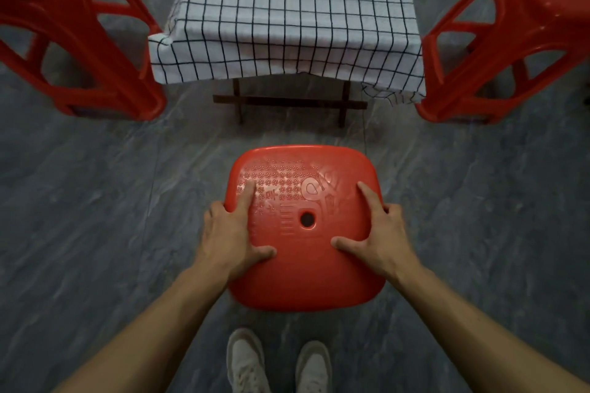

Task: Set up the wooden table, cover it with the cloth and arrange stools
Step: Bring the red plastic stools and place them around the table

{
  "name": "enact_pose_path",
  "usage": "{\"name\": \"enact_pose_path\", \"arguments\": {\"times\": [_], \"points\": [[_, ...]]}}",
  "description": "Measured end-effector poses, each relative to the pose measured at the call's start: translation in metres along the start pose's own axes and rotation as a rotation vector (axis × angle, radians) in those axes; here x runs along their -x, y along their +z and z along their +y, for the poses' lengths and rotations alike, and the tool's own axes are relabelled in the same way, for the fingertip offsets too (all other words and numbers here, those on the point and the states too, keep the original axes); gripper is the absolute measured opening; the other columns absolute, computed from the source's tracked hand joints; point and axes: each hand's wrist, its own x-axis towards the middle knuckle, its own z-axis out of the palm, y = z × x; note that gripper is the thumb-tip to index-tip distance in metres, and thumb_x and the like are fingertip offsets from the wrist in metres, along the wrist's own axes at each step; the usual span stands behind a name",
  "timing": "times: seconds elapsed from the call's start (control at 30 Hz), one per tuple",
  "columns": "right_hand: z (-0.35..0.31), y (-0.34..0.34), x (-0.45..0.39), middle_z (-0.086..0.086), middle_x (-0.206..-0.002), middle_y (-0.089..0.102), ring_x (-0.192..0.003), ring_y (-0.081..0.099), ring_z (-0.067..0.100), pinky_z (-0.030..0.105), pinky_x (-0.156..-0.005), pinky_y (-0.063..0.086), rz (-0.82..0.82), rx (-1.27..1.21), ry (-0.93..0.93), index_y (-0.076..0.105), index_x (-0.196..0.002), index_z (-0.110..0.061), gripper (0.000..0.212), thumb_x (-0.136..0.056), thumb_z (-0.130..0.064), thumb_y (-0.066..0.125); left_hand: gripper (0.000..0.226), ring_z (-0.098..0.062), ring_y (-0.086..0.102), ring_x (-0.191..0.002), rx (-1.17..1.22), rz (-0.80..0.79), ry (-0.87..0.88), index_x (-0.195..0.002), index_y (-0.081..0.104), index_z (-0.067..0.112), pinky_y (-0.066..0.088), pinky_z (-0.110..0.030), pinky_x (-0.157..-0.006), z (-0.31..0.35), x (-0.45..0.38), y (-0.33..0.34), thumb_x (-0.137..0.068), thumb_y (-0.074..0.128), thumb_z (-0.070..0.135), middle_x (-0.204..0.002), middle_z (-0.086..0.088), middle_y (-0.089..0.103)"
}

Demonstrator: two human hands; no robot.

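Note:
A red plastic stool stands right in front of me, seen from above, with a hole in the middle of its patterned seat. My left hand grips the seat's left edge, index finger and thumb lying on top, the other fingers wrapped over the side. My right hand grips the right edge the same way. Beyond it stands the wooden table, covered by a white cloth with a black grid. Only the table's dark legs and crossbar show below the cloth.
Two more red stools flank the table, one at the left and one at the right. The floor is grey stone tile. My white shoes are just behind the held stool.

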Motion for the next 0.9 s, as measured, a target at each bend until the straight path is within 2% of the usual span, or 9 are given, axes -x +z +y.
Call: {"name": "enact_pose_path", "arguments": {"times": [0.27, 0.57, 0.73, 0.8, 0.9], "points": [[0.019, 0.011, 0.032, 0.008, -0.131, 0.029, -0.126, 0.043, 0.033, 0.051, -0.107, 0.043, 0.028, 0.001, -0.005, 0.008, -0.146, -0.058, 0.122, -0.056, -0.052, 0.089, 0.133, -0.036, 0.033, -0.132, -0.036, -0.008, 0.026, -0.151, -0.007, 0.051, 0.036, -0.047, -0.11, -0.006, 0.029, 0.016, -0.058, 0.088, 0.053, -0.137, -0.017, 0.031], [0.02, 0.012, 0.037, 0.01, -0.137, 0.028, -0.128, 0.042, 0.034, 0.054, -0.106, 0.043, 0.013, 0.021, 0.026, 0.007, -0.145, -0.058, 0.121, -0.057, -0.053, 0.089, 0.132, -0.035, 0.028, -0.136, 0.0, -0.034, 0.003, -0.15, -0.01, 0.051, 0.036, -0.052, -0.11, -0.002, 0.033, 0.019, -0.062, 0.088, 0.046, -0.145, -0.016, 0.023], [0.019, 0.013, 0.04, 0.009, -0.139, 0.026, -0.129, 0.043, 0.031, 0.051, -0.107, 0.043, 0.015, 0.031, 0.009, 0.006, -0.148, -0.055, 0.119, -0.061, -0.052, 0.087, 0.131, -0.034, 0.033, -0.134, 0.005, -0.036, 0.036, -0.149, -0.007, 0.053, 0.039, -0.05, -0.108, -0.005, 0.034, 0.016, -0.06, 0.089, 0.049, -0.144, -0.015, 0.027], [0.013, 0.012, 0.043, 0.009, -0.144, 0.023, -0.132, 0.04, 0.03, 0.05, -0.109, 0.041, 0.025, 0.018, 0.023, 0.009, -0.15, -0.048, 0.112, -0.067, -0.047, 0.084, 0.123, -0.034, 0.036, -0.133, -0.03, -0.047, 0.023, -0.15, -0.005, 0.052, 0.041, -0.051, -0.107, -0.004, 0.035, 0.009, -0.065, 0.085, 0.05, -0.144, -0.014, 0.028], [-0.004, 0.005, 0.049, 0.011, -0.149, 0.024, -0.137, 0.035, 0.03, 0.046, -0.113, 0.037, 0.156, 0.021, -0.07, 0.028, -0.149, -0.031, 0.084, -0.08, -0.033, 0.075, 0.09, -0.035, 0.035, -0.136, -0.145, -0.017, 0.06, -0.152, 0.015, 0.045, 0.038, -0.048, -0.11, 0.002, 0.038, -0.009, -0.082, 0.072, 0.045, -0.151, -0.017, 0.026]]}}
